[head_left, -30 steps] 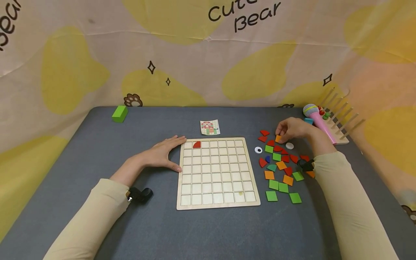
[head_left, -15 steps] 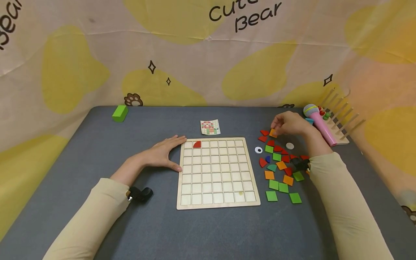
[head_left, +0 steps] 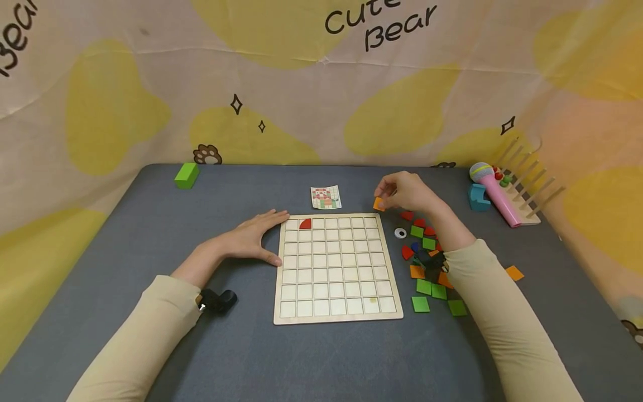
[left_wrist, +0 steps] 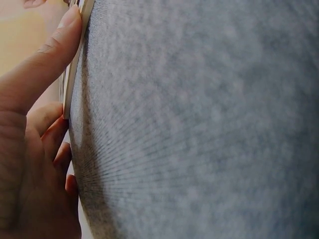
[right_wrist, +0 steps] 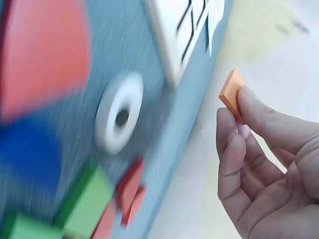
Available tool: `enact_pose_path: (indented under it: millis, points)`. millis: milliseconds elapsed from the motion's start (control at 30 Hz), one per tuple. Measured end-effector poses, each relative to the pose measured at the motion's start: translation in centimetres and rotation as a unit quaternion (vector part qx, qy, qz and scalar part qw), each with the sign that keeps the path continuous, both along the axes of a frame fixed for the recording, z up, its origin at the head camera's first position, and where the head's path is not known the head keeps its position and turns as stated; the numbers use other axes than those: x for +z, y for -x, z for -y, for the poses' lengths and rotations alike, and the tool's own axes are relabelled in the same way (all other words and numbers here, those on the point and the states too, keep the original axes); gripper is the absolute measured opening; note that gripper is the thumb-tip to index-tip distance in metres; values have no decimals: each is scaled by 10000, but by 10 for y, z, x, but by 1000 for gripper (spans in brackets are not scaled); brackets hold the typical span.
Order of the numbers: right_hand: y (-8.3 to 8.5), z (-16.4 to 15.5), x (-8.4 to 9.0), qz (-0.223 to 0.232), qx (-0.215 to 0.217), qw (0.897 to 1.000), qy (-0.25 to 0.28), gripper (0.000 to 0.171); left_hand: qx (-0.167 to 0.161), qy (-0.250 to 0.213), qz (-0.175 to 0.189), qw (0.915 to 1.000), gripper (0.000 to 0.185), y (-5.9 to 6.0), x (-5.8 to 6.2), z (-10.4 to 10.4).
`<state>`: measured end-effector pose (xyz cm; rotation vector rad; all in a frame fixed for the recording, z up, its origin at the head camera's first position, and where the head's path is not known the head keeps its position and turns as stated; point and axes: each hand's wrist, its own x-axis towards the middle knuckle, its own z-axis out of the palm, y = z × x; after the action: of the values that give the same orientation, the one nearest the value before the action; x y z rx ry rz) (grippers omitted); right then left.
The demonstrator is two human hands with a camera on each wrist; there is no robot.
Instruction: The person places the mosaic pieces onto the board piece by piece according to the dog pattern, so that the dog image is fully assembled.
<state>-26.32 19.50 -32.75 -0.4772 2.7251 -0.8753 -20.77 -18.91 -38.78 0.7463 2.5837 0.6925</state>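
Observation:
A square wooden grid board [head_left: 337, 321] lies mid-table, with a red quarter-circle tile [head_left: 305, 224] in its top row, second cell from the left. My left hand [head_left: 246, 237] rests at the board's left edge, thumb and fingers spread along its side and upper left corner. Between thumb and fingers, my right hand [head_left: 406, 192] pinches an orange square tile [right_wrist: 232, 95], held up near the board's upper right corner. Several loose tiles lie right of the board: green squares [head_left: 420, 304], red pieces [head_left: 407, 253], orange squares [head_left: 417, 272] and a white ring-shaped eye piece [head_left: 400, 233].
A small printed pattern card [head_left: 325, 197] lies behind the board. A green block [head_left: 187, 176] stands at the far left. At the back right are a pink toy microphone [head_left: 499, 198], a blue piece [head_left: 479, 198] and a wooden pegged rack [head_left: 532, 218].
My right hand has lifted the orange square tile from the loose pieces and carried it left, to the board's upper right corner. The left hand has stayed put.

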Motion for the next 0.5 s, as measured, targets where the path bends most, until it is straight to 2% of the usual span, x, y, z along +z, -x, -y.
enact_pose_path:
  millis: [200, 500]
  points:
    - [-5, 37, -7, -213, 543, 9983, 64, 12, -33, 20, 5, 10000, 110, 2, 0, -1]
    - [-12, 80, -14, -276, 859, 9958, 160, 10, -10, 38, 8, 10000, 108, 0, 2, 0]
